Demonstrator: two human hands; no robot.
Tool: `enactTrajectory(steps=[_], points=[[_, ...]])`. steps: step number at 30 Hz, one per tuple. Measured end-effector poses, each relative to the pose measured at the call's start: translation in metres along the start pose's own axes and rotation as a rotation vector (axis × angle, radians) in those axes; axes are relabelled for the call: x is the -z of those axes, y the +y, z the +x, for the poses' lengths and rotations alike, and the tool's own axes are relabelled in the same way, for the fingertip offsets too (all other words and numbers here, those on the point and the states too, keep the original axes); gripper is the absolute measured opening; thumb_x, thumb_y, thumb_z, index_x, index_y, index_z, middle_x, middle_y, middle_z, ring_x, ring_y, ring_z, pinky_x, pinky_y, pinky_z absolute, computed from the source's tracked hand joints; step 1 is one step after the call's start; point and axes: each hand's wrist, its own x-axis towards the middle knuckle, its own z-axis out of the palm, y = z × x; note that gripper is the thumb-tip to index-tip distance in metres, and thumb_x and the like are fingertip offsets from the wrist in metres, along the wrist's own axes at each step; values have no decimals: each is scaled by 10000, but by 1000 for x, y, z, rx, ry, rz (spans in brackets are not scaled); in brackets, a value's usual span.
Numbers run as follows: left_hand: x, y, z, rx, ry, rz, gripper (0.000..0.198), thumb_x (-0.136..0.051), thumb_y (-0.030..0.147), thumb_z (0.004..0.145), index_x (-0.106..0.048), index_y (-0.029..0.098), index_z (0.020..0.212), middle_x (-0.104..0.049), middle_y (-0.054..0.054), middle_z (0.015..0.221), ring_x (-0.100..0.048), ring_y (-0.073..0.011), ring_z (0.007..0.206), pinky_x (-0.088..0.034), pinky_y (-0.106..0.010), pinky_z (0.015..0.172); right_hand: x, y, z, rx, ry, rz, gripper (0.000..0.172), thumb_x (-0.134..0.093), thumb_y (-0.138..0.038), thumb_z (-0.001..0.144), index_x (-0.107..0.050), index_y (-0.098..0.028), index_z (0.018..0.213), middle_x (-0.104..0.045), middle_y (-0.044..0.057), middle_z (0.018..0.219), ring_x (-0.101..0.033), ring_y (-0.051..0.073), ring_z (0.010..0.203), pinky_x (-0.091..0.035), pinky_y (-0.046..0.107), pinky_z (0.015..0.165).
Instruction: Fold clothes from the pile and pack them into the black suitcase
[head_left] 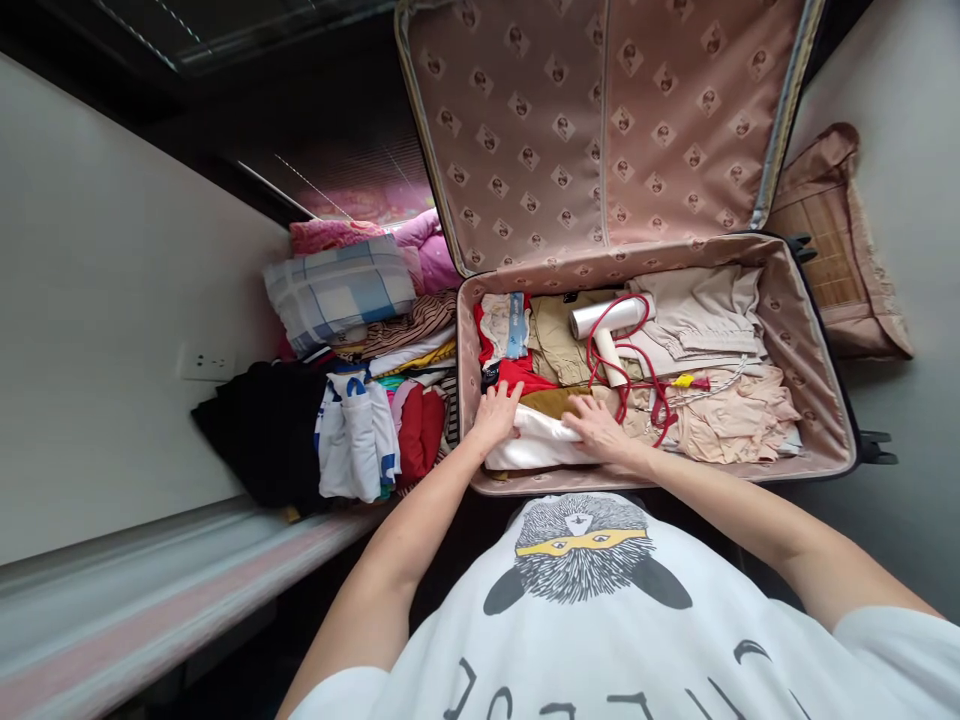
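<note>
A folded white garment [536, 445] lies in the near left corner of the open suitcase [825, 400]. At its left end, my left hand [496, 412] grips the cloth, fingertips against a red garment [525, 376]. My right hand [596, 428] holds its right end, fingers bent over the far edge beside a mustard-brown cloth [556, 402]. Beyond the hands lie khaki trousers [562, 340], a white hair dryer [611, 318] with a red cord [651, 360], and beige trousers [697, 310]. Peach clothing [739, 415] fills the near right. My palms are hidden.
The suitcase lid [555, 130] stands raised at the back. Left of the case are stacked clothes [420, 430], a black garment [255, 430] and a blue-white plaid folded cloth [341, 290]. A wall socket [208, 362] is at far left. A brown fringed mat [832, 260] leans at right.
</note>
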Motion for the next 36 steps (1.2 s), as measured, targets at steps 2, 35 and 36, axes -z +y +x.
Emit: enactTrajectory(steps=[2,35,36], points=[[1,5,4,6,17,-8,1125,-933,211,652,-330,235,1602,-304,-257,1637,-461,-456,1355,-418,-517,1075,5,8,13,-111,28,-20,621,-747,-332,846,-554,-132,1402,-474,270,1470,-402,406,1328,-348,500,1037],[58,-62,-123,36,443,-869,402,-801,295,648,-653,197,1008,-704,12,893,-666,-182,829,-494,-243,730,118,-16,30,-154,369,928,350,-711,-464,753,-583,-201,945,-599,8,782,-530,160,688,-453,269,599],[61,-76,-137,69,479,-943,440,-820,323,631,-649,192,1015,-699,18,889,-660,-181,831,-499,-246,736,138,-31,47,-84,370,872,314,-708,-446,755,-554,-209,893,-568,-4,759,-509,151,684,-438,261,598]])
